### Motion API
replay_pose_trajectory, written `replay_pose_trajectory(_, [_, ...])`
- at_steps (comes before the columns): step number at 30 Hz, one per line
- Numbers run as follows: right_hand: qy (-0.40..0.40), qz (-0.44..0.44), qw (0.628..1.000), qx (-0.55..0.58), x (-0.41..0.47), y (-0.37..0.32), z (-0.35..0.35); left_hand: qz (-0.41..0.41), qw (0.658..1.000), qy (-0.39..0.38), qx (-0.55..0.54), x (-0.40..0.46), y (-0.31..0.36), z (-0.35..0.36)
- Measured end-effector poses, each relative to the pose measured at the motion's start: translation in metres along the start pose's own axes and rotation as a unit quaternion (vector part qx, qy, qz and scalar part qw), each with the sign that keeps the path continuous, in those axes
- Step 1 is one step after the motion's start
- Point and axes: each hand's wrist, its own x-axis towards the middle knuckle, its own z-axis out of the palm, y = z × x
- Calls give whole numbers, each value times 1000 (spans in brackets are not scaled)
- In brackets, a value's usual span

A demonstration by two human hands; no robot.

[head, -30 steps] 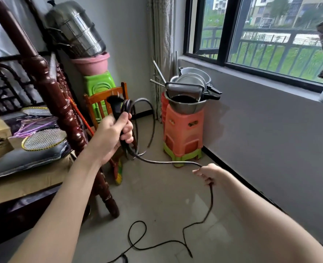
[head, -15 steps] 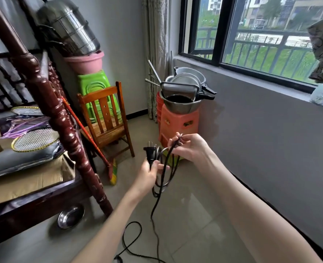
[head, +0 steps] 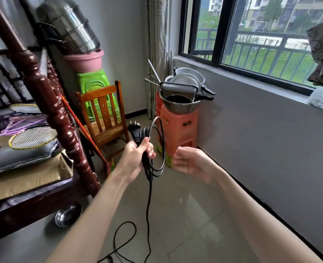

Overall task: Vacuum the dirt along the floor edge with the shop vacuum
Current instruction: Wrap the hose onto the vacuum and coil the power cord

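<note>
Item: power cord (head: 150, 164), coiled, mid-frame, plug (head: 134, 131) uppermost; gripped by curled fingers of left hand (head: 136, 158) to keep loops gathered. Right hand (head: 192, 161) beside it, fingers relaxed, apart (vacuum itself unseen).

Both bare forearms reach forward from the bottom edge. The left hand (head: 136, 158) is raised, fingers curled in a fist round a coiled cord (head: 153, 147), thumb side up. The right hand (head: 190, 161), just right of it and apart, holds nothing: palm turned up and leftward, fingers loosely extended, blurred.
</note>
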Motion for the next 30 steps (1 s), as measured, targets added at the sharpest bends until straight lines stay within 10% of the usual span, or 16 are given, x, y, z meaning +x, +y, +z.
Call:
replay_pose_trajectory(6, [-162, 29, 949, -270, 13, 52, 20, 25, 992, -54, -110, 5, 65, 19])
replay_pose_trajectory(12, [-61, 37, 880, -470, 45, 81, 21, 71, 980, -78, -170, -8, 105, 10])
replay_pose_trajectory(17, [75, 120, 843, -520, 53, 76, -14, 136, 991, 5, -14, -15, 109, -47])
replay_pose_trajectory(22, [140, 195, 904, -355, 61, 64, -7, 113, 965, 76, 222, -26, 72, -105])
replay_pose_trajectory(30, [-8, 250, 965, 76, 73, 34, 83, -18, 909, 185, 373, -65, -32, -144])
